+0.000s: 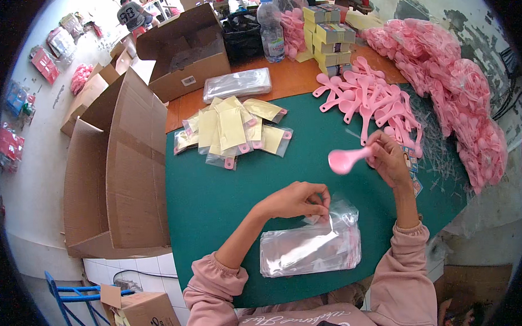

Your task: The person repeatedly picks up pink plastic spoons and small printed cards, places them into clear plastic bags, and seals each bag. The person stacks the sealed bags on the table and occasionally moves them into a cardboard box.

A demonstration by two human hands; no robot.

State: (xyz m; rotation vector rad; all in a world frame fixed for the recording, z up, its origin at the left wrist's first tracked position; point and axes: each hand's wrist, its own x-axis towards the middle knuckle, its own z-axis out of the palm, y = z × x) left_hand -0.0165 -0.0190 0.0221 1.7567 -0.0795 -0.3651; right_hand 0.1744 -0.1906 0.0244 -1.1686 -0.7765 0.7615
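Note:
My right hand (390, 160) grips the handle of a pink plastic spoon (342, 161), whose bowl points left above the green table. My left hand (299, 200) pinches the upper edge of a clear plastic bag (339, 220) at the top of a stack of clear plastic bags (304, 253) in front of me. Beyond my right hand lies a heap of loose pink spoons (365, 93). Further left is a pile of packed bags (231, 128) with pale yellow cards in them. Some printed cards (411, 160) are partly hidden behind my right hand.
Large bundles of bagged pink spoons (442, 70) line the right edge. Stacks of yellow cards (330, 43), a water bottle (272, 30) and another pack of clear bags (237, 84) stand at the back. Open cardboard boxes (137, 167) flank the table's left side. A person (134, 15) sits far off.

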